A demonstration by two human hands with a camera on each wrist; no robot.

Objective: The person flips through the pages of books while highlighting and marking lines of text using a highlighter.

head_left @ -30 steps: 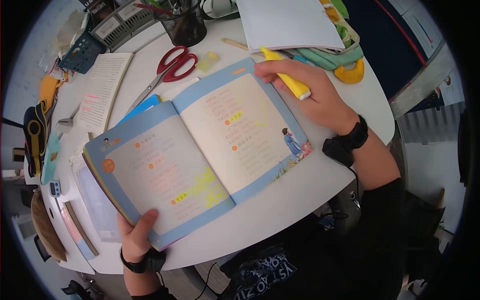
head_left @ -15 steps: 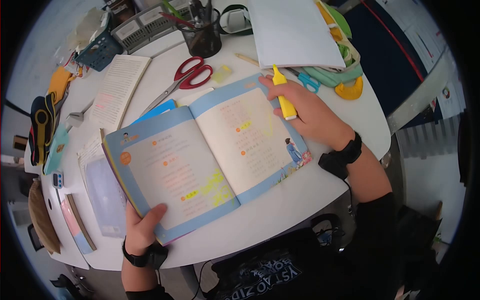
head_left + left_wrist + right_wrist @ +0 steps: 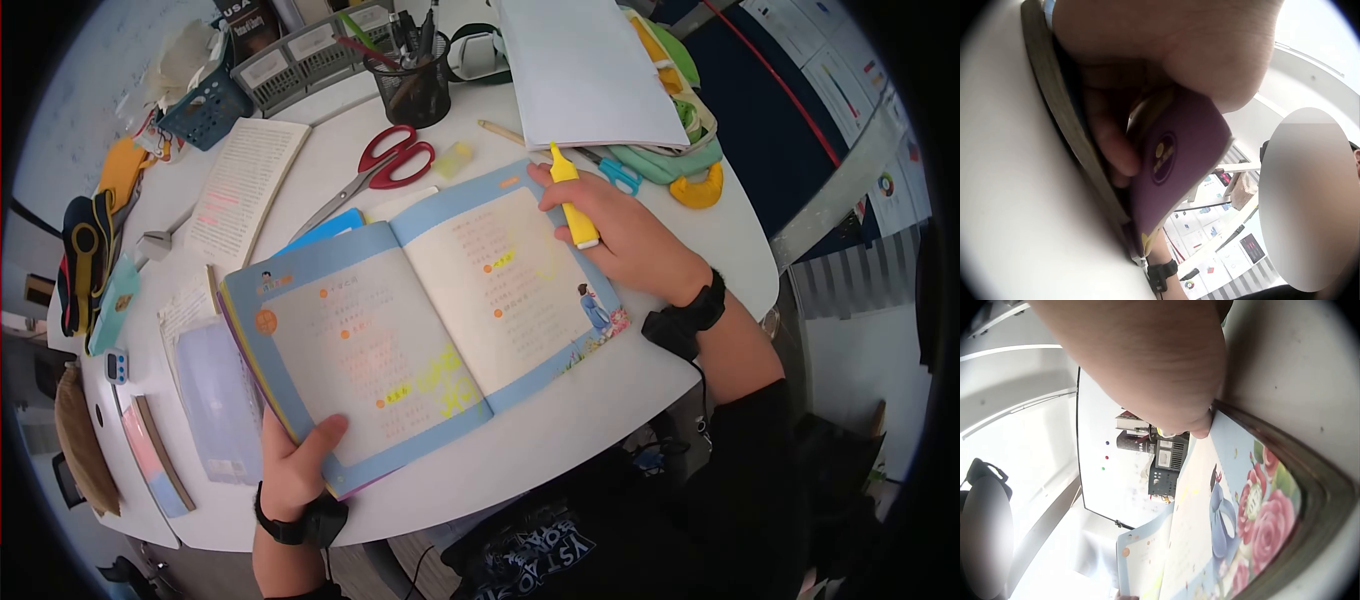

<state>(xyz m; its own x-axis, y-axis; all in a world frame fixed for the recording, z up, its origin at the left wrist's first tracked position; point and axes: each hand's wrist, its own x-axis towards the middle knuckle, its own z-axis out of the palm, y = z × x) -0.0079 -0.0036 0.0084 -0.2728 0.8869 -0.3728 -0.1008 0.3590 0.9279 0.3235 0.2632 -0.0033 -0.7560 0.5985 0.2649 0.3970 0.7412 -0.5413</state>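
An open book [image 3: 425, 310] with blue-bordered pages and yellow highlighted marks lies tilted across the front of the table. My left hand [image 3: 297, 462] grips its lower left corner, thumb on the page. From the left wrist view, that hand's fingers [image 3: 1113, 140] are under the book, against its purple cover [image 3: 1182, 147]. A yellow highlighter [image 3: 574, 208], uncapped with its tip pointing up, is held in my right hand [image 3: 640, 240]. The same hand's fingertips rest at the book's upper right edge. In the right wrist view, the hand's underside hides the highlighter's grip; printed roses [image 3: 1266, 519] show below.
Red-handled scissors [image 3: 398, 160] and a blue item lie behind the book. Beyond are a mesh pen cup [image 3: 418, 92], white paper [image 3: 595, 75] and a green pouch [image 3: 665, 160]. Leftward are another open book [image 3: 245, 185], a clear plastic case [image 3: 212, 400] and a small timer [image 3: 117, 367].
The highlighter has turned from a slant to nearly upright in my right hand. The whole head view has shifted, so the book and table items appear further right. My left hand keeps its grip.
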